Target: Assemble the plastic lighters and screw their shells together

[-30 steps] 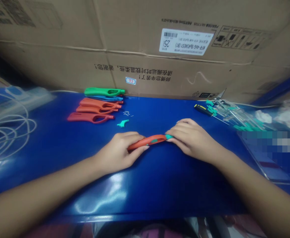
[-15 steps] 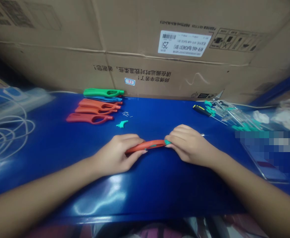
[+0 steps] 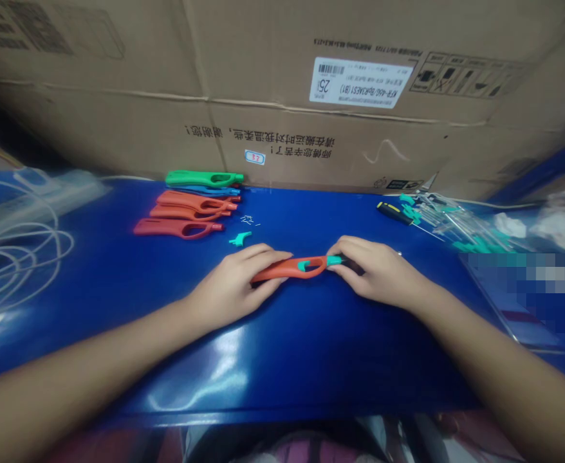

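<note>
An orange long-necked lighter lies level between my hands, above the middle of the table. Its teal trigger shows inside the finger hole, and a teal collar sits at its right end. My left hand is closed around the handle end, thumb below and fingers above. At the other end my right hand pinches at the collar; its fingers hide what lies beyond. A loose teal trigger and several tiny screws or pins rest behind my left hand.
Several lighter bodies, red, orange and green, lie at the back left. A screwdriver is beside a heap of metal rods and teal parts. White cable coils at left; a cardboard box stands behind.
The lighter has rolled so its flat side and finger hole face me more. My right fingers have shifted slightly right and up, uncovering more of the teal collar.
</note>
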### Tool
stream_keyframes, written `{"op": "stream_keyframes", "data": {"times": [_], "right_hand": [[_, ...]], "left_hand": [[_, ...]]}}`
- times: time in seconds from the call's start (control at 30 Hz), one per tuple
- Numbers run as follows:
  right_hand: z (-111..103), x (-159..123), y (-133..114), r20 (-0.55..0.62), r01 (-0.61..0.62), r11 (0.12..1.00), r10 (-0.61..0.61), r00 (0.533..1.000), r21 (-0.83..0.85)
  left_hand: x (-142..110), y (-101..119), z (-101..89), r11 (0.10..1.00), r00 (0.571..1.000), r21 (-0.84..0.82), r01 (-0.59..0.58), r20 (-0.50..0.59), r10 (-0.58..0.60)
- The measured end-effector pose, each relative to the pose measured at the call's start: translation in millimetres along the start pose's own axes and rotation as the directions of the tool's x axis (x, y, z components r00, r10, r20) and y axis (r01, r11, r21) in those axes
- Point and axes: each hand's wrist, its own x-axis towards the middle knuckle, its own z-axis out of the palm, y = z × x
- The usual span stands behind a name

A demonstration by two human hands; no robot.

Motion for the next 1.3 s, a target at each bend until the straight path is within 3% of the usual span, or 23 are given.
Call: {"op": "stream_keyframes", "data": {"times": [0.13, 0.37, 0.7, 0.8, 0.9, 1.07, 1.3], "right_hand": [[0.1, 1.0, 7.9, -0.041, -0.006, 1.000, 0.006, 0.999, -0.003], [-1.6, 0.9, 7.5, -0.033, 0.093, 0.995, -0.092, 0.995, 0.033], [-2.3, -4.2, 6.4, -0.142, 0.270, 0.949, -0.294, 0.945, -0.165], [-2.7, -3.4, 3.4, -0.118, 0.215, 0.960, -0.238, 0.964, -0.179], [-4.4, -2.1, -0.3, -0.006, 0.087, 0.985, -0.089, 0.996, -0.147], [-10.1, -1.8, 0.7, 0.158, -0.095, 0.990, 0.110, 0.981, -0.101], [-19.7, -2.4, 10.1, 0.219, -0.107, 0.965, 0.161, 0.962, -0.237]], "left_hand": [[2.7, 1.1, -0.9, 0.998, 0.997, 0.005, 0.062, -0.052, -0.062], [7.5, 9.8, -5.2, 0.964, 0.980, -0.183, 0.192, -0.015, -0.198], [4.1, 14.7, -9.4, 0.965, 0.992, -0.230, 0.124, 0.046, -0.117], [4.1, 12.6, -8.4, 0.971, 0.991, -0.204, 0.123, 0.070, -0.111], [3.8, 8.6, -6.1, 0.978, 0.988, -0.159, 0.132, 0.102, -0.116], [2.0, 3.4, -2.4, 0.993, 0.985, -0.061, 0.097, 0.148, -0.087], [2.9, -2.6, -3.4, 0.993, 0.990, 0.075, 0.096, 0.097, -0.103]]}}
